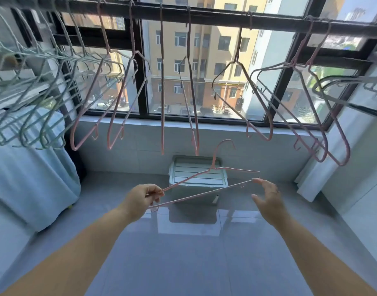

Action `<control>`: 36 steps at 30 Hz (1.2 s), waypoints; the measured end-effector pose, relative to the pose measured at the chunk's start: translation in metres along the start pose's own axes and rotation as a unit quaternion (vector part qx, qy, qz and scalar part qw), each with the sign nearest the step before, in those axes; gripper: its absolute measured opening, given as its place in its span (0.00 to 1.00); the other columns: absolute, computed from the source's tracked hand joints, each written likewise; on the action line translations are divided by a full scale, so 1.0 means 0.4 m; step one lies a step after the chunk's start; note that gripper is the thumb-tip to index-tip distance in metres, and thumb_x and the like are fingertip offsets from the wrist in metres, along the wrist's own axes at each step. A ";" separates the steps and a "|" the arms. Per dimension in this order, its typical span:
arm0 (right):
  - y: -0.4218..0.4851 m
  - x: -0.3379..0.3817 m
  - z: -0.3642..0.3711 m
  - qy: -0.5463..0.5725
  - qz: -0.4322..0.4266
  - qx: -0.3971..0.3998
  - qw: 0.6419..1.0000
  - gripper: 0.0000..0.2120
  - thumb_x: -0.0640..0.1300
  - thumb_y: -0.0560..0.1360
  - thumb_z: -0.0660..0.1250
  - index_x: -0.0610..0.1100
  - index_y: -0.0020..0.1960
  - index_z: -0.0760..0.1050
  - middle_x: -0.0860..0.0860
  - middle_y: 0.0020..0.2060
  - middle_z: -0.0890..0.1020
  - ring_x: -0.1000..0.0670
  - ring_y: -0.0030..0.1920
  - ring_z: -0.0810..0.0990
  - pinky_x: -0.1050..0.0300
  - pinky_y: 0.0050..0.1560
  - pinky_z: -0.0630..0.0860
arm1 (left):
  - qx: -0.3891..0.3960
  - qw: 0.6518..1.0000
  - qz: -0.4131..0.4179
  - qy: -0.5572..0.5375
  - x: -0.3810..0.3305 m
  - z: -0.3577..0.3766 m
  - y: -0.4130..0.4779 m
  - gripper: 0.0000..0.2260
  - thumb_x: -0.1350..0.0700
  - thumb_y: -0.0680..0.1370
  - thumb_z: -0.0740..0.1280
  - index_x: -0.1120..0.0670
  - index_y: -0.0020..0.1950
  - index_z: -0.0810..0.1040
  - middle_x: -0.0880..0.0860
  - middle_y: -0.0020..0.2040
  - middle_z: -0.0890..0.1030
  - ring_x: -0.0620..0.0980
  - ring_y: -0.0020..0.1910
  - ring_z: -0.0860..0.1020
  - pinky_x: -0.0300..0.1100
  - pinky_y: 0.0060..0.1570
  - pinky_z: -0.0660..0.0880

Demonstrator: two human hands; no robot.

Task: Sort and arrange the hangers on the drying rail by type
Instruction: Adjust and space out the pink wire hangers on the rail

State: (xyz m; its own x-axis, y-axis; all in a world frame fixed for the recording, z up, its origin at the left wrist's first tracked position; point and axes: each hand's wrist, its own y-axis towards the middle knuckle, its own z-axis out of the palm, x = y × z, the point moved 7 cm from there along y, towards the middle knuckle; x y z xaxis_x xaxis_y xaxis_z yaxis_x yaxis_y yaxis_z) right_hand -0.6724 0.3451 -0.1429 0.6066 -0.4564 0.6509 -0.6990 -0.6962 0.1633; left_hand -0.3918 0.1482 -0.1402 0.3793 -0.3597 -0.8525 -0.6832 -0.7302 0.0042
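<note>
Pink wire hanger (200, 193) is held low in front of the person, off the rail, lying nearly flat with its hook pointing up and away toward the window (226, 82). The left hand (140, 199) pinches the hanger's left corner between thumb and curled fingers. The right hand (268, 201) is spread and relaxed, its fingers apart, with one fingertip touching the hanger's right corner; it does not grip the wire.

Above, the dark drying rail (215, 17) runs across the top of the view in front of the window frame. A tight bunch of pale green hangers (33, 86) crowds the rail's left end. To their right, pink hangers (162, 82) hang spaced out along the middle and right of the rail, some edge-on, some turned at an angle; the upper parts of a few look dark against the bright glass. At the far right, whitish hangers (343, 82) reach in from the edge of the view.

Below the held hanger, a pale green lidded storage box (198, 176) stands on the glossy grey tiled floor (183, 253), against the low wall under the window. A light blue cloth cover (33, 167) drapes over something bulky on the left. Apartment buildings show through the glass.
</note>
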 end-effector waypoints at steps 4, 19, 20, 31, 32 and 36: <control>-0.045 0.086 0.044 0.000 -0.050 0.065 0.997 0.17 0.33 0.72 0.66 0.42 0.59 0.75 0.45 0.58 0.76 0.47 0.63 0.70 0.58 0.65 0.59 | 0.005 1.000 -0.022 -0.003 -0.008 0.033 -0.043 0.14 0.69 0.76 0.56 0.55 0.49 0.78 0.51 0.38 0.76 0.45 0.34 0.72 0.27 0.35 0.68; -0.248 0.259 0.183 0.111 -0.056 0.200 0.972 0.09 0.49 0.76 0.61 0.51 0.56 0.71 0.60 0.44 0.76 0.62 0.45 0.75 0.72 0.46 0.71 | -0.039 0.891 -0.130 -0.432 -0.179 0.213 -0.062 0.11 0.70 0.77 0.55 0.60 0.51 0.75 0.56 0.41 0.75 0.46 0.38 0.72 0.35 0.38 0.72; -0.254 0.257 0.189 0.105 -0.056 0.206 0.971 0.11 0.49 0.76 0.61 0.50 0.58 0.70 0.59 0.47 0.76 0.61 0.48 0.75 0.71 0.48 0.71 | -0.039 0.882 -0.130 -0.451 -0.188 0.215 -0.054 0.11 0.70 0.77 0.55 0.58 0.49 0.75 0.55 0.40 0.75 0.46 0.37 0.72 0.36 0.37 0.70; -0.215 0.299 0.074 0.128 -0.131 0.016 0.983 0.08 0.43 0.79 0.54 0.51 0.43 0.68 0.51 0.43 0.71 0.61 0.44 0.71 0.73 0.43 0.66 | -0.047 0.863 -0.061 -0.499 -0.320 0.235 -0.020 0.11 0.68 0.77 0.59 0.57 0.55 0.75 0.53 0.42 0.76 0.44 0.34 0.75 0.33 0.36 0.74; -0.211 0.303 0.060 0.121 -0.146 -0.001 0.982 0.10 0.41 0.79 0.55 0.53 0.42 0.67 0.50 0.42 0.71 0.61 0.43 0.71 0.73 0.43 0.67 | -0.050 0.862 -0.052 -0.502 -0.333 0.233 -0.019 0.12 0.68 0.77 0.60 0.57 0.56 0.75 0.53 0.42 0.76 0.43 0.33 0.75 0.32 0.35 0.75; -0.195 0.309 0.017 0.113 -0.155 -0.045 0.980 0.13 0.40 0.77 0.57 0.53 0.37 0.67 0.51 0.40 0.73 0.49 0.38 0.76 0.62 0.39 0.72 | -0.044 0.849 -0.032 -0.525 -0.380 0.216 -0.013 0.13 0.69 0.76 0.60 0.56 0.54 0.77 0.53 0.41 0.77 0.44 0.33 0.75 0.32 0.37 0.76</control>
State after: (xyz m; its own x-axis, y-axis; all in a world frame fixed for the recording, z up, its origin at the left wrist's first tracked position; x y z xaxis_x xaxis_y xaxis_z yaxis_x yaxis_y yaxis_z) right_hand -0.5404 0.3391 -0.0803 0.7024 -0.0893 0.7062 -0.5319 -0.7251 0.4373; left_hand -0.4998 0.2572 -0.0559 -0.3831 0.3655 -0.8483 -0.6154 -0.7859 -0.0608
